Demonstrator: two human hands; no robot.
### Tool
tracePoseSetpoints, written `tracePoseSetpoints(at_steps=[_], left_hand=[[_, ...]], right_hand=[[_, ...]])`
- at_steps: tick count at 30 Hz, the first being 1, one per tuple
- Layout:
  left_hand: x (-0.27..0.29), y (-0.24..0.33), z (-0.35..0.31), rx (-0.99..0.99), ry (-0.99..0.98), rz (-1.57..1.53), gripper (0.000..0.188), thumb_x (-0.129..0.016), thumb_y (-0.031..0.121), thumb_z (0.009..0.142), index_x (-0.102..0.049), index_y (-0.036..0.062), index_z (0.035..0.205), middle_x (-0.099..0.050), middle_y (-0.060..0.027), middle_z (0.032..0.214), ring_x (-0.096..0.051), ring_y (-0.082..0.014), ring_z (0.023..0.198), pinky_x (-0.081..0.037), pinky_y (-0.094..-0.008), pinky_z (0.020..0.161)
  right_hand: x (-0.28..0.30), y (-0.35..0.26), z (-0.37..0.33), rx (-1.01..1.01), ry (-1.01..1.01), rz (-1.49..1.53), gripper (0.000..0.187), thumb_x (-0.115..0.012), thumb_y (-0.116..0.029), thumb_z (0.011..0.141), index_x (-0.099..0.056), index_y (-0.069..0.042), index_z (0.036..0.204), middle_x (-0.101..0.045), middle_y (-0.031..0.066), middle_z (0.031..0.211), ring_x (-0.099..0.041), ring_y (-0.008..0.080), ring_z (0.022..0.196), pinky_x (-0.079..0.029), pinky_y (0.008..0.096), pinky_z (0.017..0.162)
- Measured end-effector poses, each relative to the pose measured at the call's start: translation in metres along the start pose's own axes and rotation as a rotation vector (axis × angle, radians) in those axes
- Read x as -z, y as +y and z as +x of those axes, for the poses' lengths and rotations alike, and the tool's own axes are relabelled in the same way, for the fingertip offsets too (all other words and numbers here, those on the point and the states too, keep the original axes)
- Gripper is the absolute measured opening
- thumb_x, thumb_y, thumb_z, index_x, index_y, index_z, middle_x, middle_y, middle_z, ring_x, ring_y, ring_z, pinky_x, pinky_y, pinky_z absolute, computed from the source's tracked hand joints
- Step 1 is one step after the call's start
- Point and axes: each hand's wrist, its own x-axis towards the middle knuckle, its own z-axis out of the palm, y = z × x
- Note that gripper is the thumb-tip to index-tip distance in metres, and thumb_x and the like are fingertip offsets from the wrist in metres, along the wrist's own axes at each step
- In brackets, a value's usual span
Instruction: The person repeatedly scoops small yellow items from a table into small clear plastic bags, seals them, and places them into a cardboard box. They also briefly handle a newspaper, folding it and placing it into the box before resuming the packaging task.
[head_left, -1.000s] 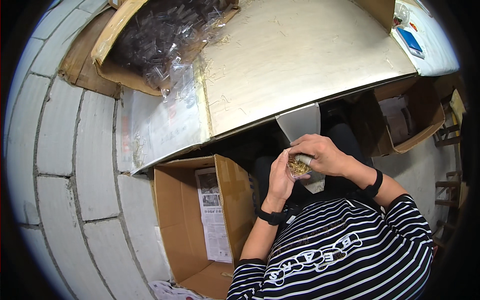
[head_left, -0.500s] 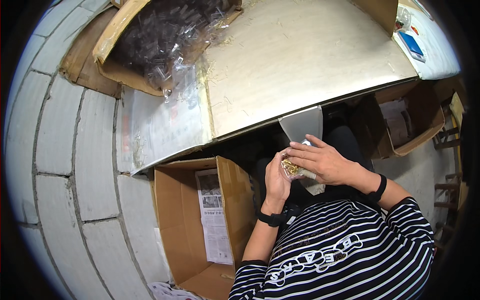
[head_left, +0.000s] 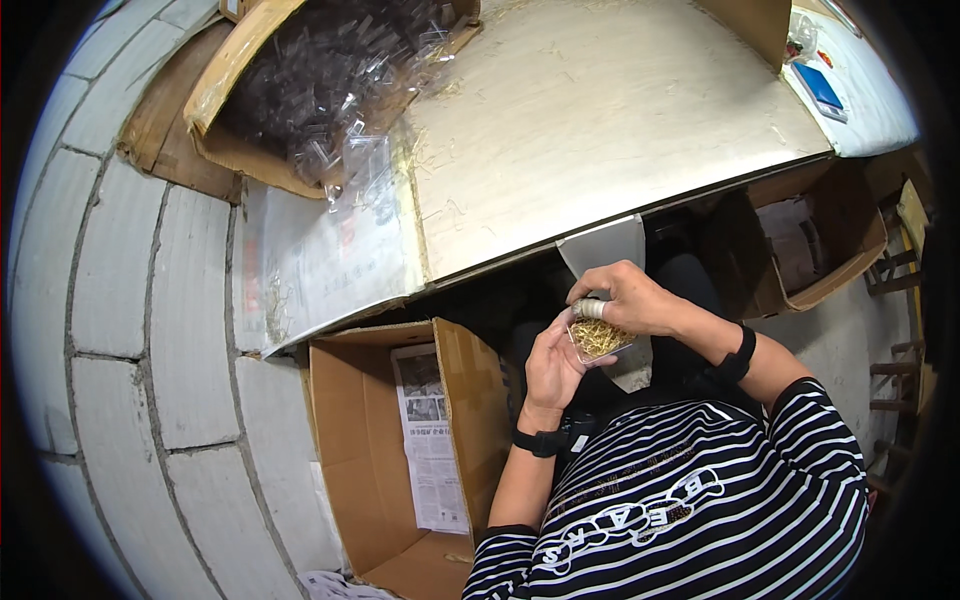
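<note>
- Left hand [head_left: 553, 365]: cupped under a small clear plastic box [head_left: 598, 338] of fine golden strands, below the surface's [head_left: 600, 130] near edge.
- Right hand [head_left: 628, 297]: fingers closed over the box's top.
- Open cardboard carton [head_left: 375, 450]: rectangular, paper-lined, on the floor.

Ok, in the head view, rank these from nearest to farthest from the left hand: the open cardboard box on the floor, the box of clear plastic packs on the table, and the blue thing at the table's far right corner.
1. Open cardboard box: just left of the left hand, on the floor.
2. Box of clear plastic packs: far left of the table.
3. Blue thing: far right corner.
</note>
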Motion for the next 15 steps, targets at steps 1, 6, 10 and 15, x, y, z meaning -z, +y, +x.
tracePoseSetpoints(at_steps=[1, 6, 10, 15], left_hand=[[0.0, 0.0, -0.001, -0.007, 0.003, 0.019, 0.043, -0.033, 0.024, 0.097, -0.041, -0.0055, 0.127, -0.058, -0.0207, 0.115, -0.064, -0.0304, 0.101, -0.06, -0.0445, 0.075], [0.006, -0.002, -0.001, -0.02, 0.051, 0.099, 0.042, -0.04, 0.016, 0.095, -0.037, -0.0069, 0.13, -0.055, -0.02, 0.119, -0.063, -0.0288, 0.104, -0.061, -0.0422, 0.076], [0.0, -0.001, -0.001, -0.075, 0.105, 0.097, 0.039, -0.041, 0.014, 0.097, -0.039, -0.007, 0.129, -0.056, -0.0193, 0.118, -0.063, -0.0268, 0.103, -0.061, -0.0392, 0.076], [0.003, -0.004, -0.001, -0.106, 0.135, 0.165, 0.039, -0.041, 0.02, 0.1, -0.042, -0.0061, 0.128, -0.055, -0.0181, 0.119, -0.062, -0.0252, 0.103, -0.062, -0.0374, 0.075]], right_hand=[[-0.002, 0.003, 0.001, 0.054, 0.045, 0.025, 0.013, -0.065, -0.005, 0.083, -0.067, 0.002, 0.093, -0.067, 0.0138, 0.098, -0.065, 0.0233, 0.094, -0.051, 0.0336, 0.081], [-0.004, 0.006, -0.003, 0.261, 0.186, 0.082, 0.008, -0.063, -0.002, 0.081, -0.063, 0.004, 0.088, -0.065, 0.0148, 0.102, -0.064, 0.0264, 0.094, -0.051, 0.0364, 0.08], [0.001, 0.005, -0.008, 0.268, 0.216, -0.012, 0.006, -0.063, -0.001, 0.078, -0.062, 0.002, 0.083, -0.064, 0.0134, 0.106, -0.063, 0.0258, 0.097, -0.051, 0.0352, 0.083], [-0.003, 0.015, -0.017, 0.235, 0.24, -0.097, 0.007, -0.064, 0.0, 0.076, -0.062, 0.002, 0.083, -0.062, 0.0144, 0.109, -0.062, 0.0286, 0.1, -0.05, 0.037, 0.082]])
